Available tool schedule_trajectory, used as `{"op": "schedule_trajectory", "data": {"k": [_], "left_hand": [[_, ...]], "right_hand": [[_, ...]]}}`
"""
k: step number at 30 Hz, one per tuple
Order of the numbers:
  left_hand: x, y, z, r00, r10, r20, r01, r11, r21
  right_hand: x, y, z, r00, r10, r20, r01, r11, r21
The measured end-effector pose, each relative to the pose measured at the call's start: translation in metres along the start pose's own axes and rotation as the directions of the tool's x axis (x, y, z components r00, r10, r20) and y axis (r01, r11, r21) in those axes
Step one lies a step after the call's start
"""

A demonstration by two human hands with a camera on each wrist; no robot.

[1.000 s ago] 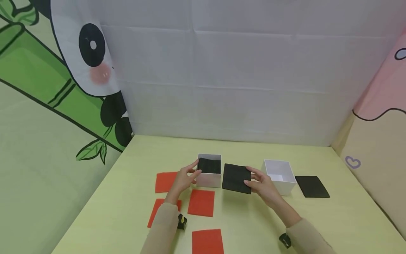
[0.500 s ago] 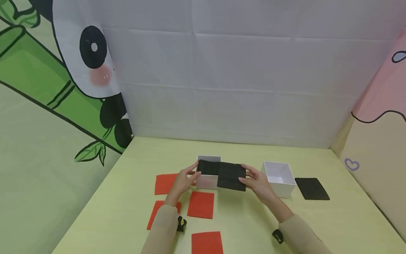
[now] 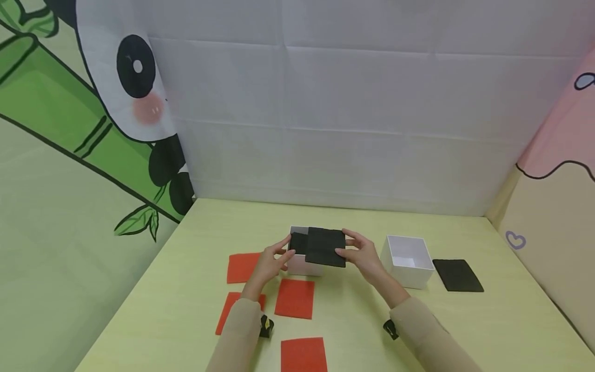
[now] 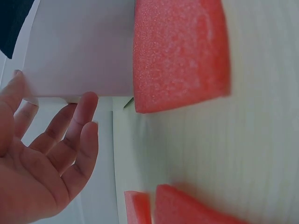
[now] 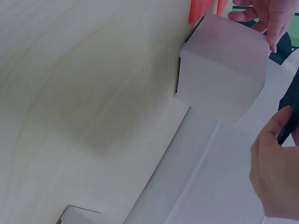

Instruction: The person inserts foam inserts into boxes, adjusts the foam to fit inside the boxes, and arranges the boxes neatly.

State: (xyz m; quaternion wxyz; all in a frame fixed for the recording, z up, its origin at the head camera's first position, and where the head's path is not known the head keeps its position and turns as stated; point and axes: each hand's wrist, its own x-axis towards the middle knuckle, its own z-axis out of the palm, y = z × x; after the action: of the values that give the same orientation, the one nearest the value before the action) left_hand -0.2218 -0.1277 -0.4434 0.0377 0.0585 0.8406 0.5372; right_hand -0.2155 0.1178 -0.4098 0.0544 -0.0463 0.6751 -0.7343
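Observation:
My right hand [image 3: 364,258] pinches the right edge of a black square sheet [image 3: 326,247] between thumb and fingers. That sheet is over the left white box [image 3: 299,265] and overlaps its right part in the head view. Inside this box, near its top, another black square sheet [image 3: 298,242] shows partly. My left hand [image 3: 269,264] touches the box's left side, fingertips at its rim and corner; its fingers look relaxed in the left wrist view, near the box wall [image 4: 84,56]. The right wrist view shows the held sheet [image 5: 290,102] edge-on beyond the box.
A second white box [image 3: 411,277] stands to the right, its open top showing a bare inside. Beside it a black square sheet [image 3: 457,275] lies on the pale table [image 3: 362,336]. Several red squares lie at left and front, including one red square [image 3: 295,298] before the left box.
My right hand has moved left and slightly farther back with the black sheet, from beside the left box to over it. The left hand has stayed at the box.

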Motion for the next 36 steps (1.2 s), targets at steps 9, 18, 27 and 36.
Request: {"op": "schedule_trajectory", "data": {"k": [9,18,27,36], "left_hand": [[0.0,0.0,0.001,1.0,-0.001,-0.006,0.001,1.0,-0.018],[0.002,0.003,0.002,1.0,-0.015,-0.004,0.015,1.0,-0.022],[0.0,-0.002,-0.002,1.0,-0.013,-0.007,0.013,1.0,0.002],[-0.004,-0.009,-0.009,1.0,-0.016,-0.002,0.016,1.0,0.013]], "right_hand": [[0.017,-0.003,0.017,0.999,-0.028,-0.043,0.027,0.999,-0.02],[0.035,-0.004,0.028,0.995,-0.063,-0.078,0.055,0.993,-0.106],[0.046,0.005,0.043,0.981,-0.109,-0.161,0.063,0.962,-0.266],[0.042,0.016,0.056,0.982,-0.14,-0.13,0.074,0.906,-0.417]]}}
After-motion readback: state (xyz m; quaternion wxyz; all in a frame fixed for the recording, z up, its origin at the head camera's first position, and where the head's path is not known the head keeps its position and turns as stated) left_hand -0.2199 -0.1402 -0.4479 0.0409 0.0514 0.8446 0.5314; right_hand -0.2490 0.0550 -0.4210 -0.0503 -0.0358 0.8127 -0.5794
